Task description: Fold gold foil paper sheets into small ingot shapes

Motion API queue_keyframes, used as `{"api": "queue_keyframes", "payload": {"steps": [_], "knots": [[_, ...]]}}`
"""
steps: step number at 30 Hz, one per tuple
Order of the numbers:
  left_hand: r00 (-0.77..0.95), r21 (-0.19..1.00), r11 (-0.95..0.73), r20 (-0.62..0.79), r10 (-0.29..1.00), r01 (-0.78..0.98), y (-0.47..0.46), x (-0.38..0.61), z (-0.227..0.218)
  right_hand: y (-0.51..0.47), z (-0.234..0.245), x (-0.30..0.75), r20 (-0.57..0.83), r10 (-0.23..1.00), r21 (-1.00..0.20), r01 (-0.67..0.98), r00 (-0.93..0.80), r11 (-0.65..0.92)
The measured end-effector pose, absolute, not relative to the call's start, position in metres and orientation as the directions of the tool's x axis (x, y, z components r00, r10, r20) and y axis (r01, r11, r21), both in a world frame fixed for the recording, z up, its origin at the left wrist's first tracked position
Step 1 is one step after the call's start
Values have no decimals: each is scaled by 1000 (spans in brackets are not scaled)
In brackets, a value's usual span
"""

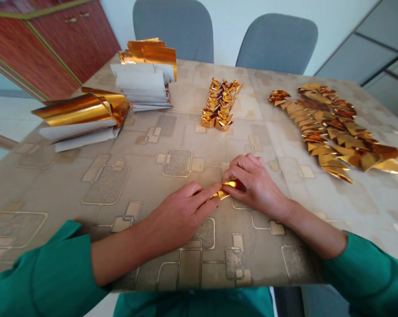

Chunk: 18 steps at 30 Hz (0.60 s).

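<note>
Teal sleeves end at your left hand and right hand, both pinching a folded strip of gold foil paper, meeting there to keep its creases tight.

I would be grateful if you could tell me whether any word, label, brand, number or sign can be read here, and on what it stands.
None can be read: the stacked gold-foil paper sheets, the small folded gold foil piece and the beige patterned table cover show no legible text.
</note>
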State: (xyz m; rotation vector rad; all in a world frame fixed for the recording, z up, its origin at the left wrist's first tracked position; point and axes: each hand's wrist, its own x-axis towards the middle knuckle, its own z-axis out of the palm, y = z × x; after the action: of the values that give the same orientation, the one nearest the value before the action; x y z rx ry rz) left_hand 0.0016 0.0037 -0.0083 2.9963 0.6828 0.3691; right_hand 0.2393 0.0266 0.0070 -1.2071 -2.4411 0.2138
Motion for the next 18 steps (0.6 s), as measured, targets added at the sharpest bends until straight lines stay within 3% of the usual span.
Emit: {"api": "queue_keyframes", "payload": {"steps": [11,18], "knots": [[906,28,-915,134,402,402,6,2,-5,24,0,235,207,830,-386,736,-519,556],[914,-20,-923,148,377,384,8,-2,-3,6,-1,228,216,864,-226,838,-455,497]]}}
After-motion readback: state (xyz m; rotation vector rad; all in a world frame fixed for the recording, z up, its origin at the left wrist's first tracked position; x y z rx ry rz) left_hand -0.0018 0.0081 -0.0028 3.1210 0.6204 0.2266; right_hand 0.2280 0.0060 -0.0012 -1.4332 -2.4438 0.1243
